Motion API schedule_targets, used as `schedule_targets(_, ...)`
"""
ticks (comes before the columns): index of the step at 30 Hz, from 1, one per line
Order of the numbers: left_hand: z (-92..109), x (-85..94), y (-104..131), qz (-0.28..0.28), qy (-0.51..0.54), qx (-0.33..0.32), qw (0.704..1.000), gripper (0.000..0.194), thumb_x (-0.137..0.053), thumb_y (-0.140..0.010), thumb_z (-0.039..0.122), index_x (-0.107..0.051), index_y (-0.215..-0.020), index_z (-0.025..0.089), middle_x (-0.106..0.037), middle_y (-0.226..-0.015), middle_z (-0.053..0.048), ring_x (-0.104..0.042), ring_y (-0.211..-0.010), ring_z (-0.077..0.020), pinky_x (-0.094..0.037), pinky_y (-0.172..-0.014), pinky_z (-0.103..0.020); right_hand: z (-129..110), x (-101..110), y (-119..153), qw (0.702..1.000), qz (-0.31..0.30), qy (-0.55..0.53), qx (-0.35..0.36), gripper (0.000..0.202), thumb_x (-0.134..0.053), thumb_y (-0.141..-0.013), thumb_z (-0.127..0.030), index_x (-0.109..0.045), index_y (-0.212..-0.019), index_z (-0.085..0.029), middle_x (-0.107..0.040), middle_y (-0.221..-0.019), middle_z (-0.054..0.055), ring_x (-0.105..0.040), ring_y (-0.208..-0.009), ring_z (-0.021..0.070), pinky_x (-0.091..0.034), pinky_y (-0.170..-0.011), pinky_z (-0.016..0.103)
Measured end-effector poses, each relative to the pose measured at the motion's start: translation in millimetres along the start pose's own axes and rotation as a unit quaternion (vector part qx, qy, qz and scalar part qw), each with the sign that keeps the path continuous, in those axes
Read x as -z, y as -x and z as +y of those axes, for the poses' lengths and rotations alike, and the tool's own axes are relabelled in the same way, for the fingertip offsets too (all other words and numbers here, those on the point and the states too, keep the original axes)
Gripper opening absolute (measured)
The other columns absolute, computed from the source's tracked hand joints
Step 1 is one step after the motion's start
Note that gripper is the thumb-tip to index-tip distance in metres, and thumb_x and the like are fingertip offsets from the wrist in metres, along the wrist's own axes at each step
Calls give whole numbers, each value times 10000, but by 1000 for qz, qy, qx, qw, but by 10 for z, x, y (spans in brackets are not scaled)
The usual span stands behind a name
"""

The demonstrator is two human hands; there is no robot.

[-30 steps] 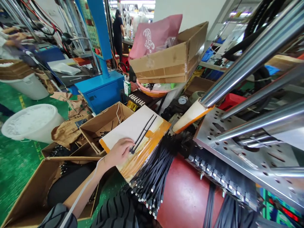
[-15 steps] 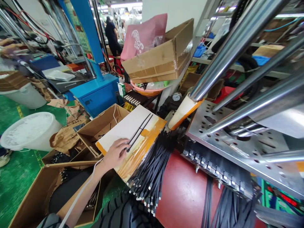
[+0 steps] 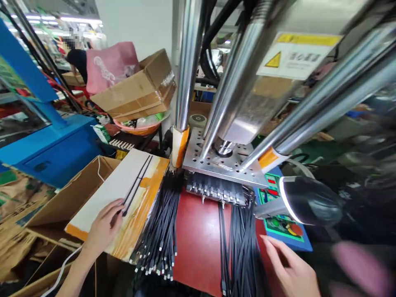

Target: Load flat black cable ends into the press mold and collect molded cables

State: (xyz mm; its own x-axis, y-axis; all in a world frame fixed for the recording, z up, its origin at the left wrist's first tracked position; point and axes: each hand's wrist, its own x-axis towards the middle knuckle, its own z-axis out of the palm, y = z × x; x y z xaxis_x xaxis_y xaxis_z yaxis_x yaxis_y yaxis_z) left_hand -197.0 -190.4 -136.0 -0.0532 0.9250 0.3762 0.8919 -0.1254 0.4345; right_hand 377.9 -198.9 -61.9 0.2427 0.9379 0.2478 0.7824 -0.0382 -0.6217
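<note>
My left hand (image 3: 105,225) is over a white and orange board (image 3: 89,194), its fingertips closed on the near end of a black cable (image 3: 136,185) lying there; a second thin black length runs beside it. At the lower right, my right hand (image 3: 291,270) is open, thumb and forefinger apart, holding nothing. It is just right of a hanging bundle of black cables (image 3: 244,247). Another thick bundle of black cables (image 3: 157,222), with pale metal plug ends, lies between the board and the red surface (image 3: 198,243).
A press with steel columns (image 3: 185,62) and a drilled plate (image 3: 213,159) stands ahead, above a row of cable plugs (image 3: 213,190). Right of it are a control panel (image 3: 280,225) and a black lamp (image 3: 312,202). Cardboard boxes (image 3: 74,185) sit left. A person (image 3: 77,62) is farther back.
The view has swung right, bringing the whole press, control panel and lamp into sight. My right hand has come into view. My left hand stays at the cable's near end on the board.
</note>
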Motion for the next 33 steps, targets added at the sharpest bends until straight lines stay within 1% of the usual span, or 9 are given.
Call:
schedule_targets(3, -48, -18, 4, 1, -8, -7, 1000, 278, -487, -1011, 370, -686, -1159, 242, -678, -1369, -77, -659, -1251, -275, -529, -1102, -459, -217, -259, -385, 991, -39, -17, 129, 322, -575, -973, -542, -761, -1038, -288, -783, -1009, 66, -764, -906, 280, -638, -826, 422)
schedule_targets(8, -101, -36, 13, -2, -20, -13, 1000, 299, -477, -1016, 407, -683, -1166, 250, -678, -1369, -84, -670, -1236, -280, -540, -1083, -461, -552, -463, -960, 942, -17, 46, 332, 249, -525, -1058, -314, -652, -1234, -191, -728, -1007, 100, -733, -884, 228, -603, -784, 356)
schedule_targets(16, -94, -5, 21, -8, -60, -7, 998, 302, -470, -1013, 436, -668, -1188, 290, -690, -1360, -52, -704, -1173, -271, -622, -873, -390, -524, -482, -1137, 887, 5, 199, 416, 220, -534, -1063, -279, -694, -1174, -175, -723, -893, 78, -709, -820, 215, -576, -780, 336)
schedule_targets(19, -80, 10, 11, -6, -58, -11, 998, 295, -473, -1008, 424, -661, -1192, 290, -691, -1356, -55, -696, -1189, -282, -600, -929, -419, -522, -521, -1148, 917, -6, 125, 378, 248, -498, -1071, -283, -725, -1140, -211, -735, -873, 72, -703, -818, 211, -571, -792, 341)
schedule_targets(21, -65, 18, 2, -3, -53, -11, 999, 293, -475, -1004, 420, -660, -1187, 286, -692, -1348, -60, -694, -1187, -291, -580, -967, -439, -541, -548, -1163, 960, -10, 14, 279, 258, -515, -1053, -350, -740, -1065, -224, -741, -892, 71, -702, -832, 218, -567, -826, 367)
schedule_targets(23, -40, 29, -7, -4, -49, -7, 999, 295, -475, -998, 423, -663, -1175, 280, -695, -1340, -66, -693, -1182, -305, -570, -979, -457, -559, -576, -1178, 984, -7, -85, 157, 294, -551, -1017, -446, -735, -973, -222, -740, -898, 67, -697, -828, 229, -566, -827, 390)
schedule_targets(25, -7, 45, -15, -10, -48, 1, 999, 299, -480, -992, 427, -664, -1172, 275, -691, -1343, -68, -687, -1191, -321, -566, -981, -474, -560, -606, -1186, 988, -9, -135, 77, 339, -555, -998, -512, -713, -924, -221, -715, -811, 45, -674, -732, 221, -568, -721, 376)
schedule_targets(28, 47, 72, -23, -17, -50, 13, 999, 304, -486, -989, 433, -661, -1175, 269, -682, -1356, -73, -674, -1211, -332, -566, -975, -482, -530, -659, -1183, 986, -31, -164, 30, 378, -522, -1003, -558, -679, -924, -224, -599, -607, -6, -574, -521, 196, -492, -486, 331)
schedule_targets(33, 105, 90, -24, -24, -52, 26, 998, 296, -489, -990, 435, -651, -1183, 280, -669, -1382, -76, -662, -1233, -328, -573, -954, -471, -490, -744, -1175, 976, -45, -215, -4, 400, -505, -998, -599, -636, -888, -238, -559, -583, 13, -539, -464, 201, -453, -422, 342)
